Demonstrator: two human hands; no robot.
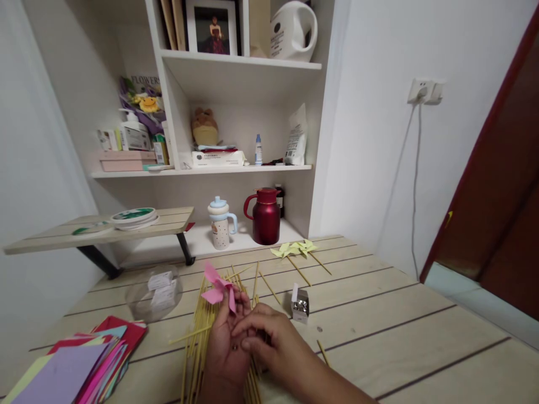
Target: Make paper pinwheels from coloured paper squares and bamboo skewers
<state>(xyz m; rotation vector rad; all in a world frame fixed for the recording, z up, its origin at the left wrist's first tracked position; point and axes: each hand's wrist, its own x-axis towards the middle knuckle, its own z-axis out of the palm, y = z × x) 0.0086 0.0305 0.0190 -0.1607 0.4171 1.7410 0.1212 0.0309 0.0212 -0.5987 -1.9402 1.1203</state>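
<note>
Slatted table (400, 336): pale wood, running under everything here; to my eye the spare room on the right would make a steadier rest for the wrists than loose sticks.
Bundle of sticks (197, 348): thin and yellowish, lying lengthwise beneath the hands; a careless elbow could roll them.
Coloured sheets (63, 370): a loose stack at the near left, purple uppermost, well apart from the work.
Right hand (272, 331): reaching across, thumb and forefinger bent down over the other palm; from here I cannot tell whether the fingertips have closed on anything.
Left hand (229, 339): palm up, gripping folded paper between thumb and fingers; I'd have it level and slightly cupped, so nothing slides off.
Yellow-green pinwheels (288, 250): two at the far side of the table, sticks pointing back this way.
Pink pinwheel (217, 287): standing above the left fingers, over the sticks; a light hold near its middle should spare the folds.
Small white box (300, 317): lid up, shiny metal bits inside, just right of the hands, handy for refills.
Small dark piece (234, 347): in the left palm by the right thumb; probably best lifted with the fingertips, one at a time.
</note>
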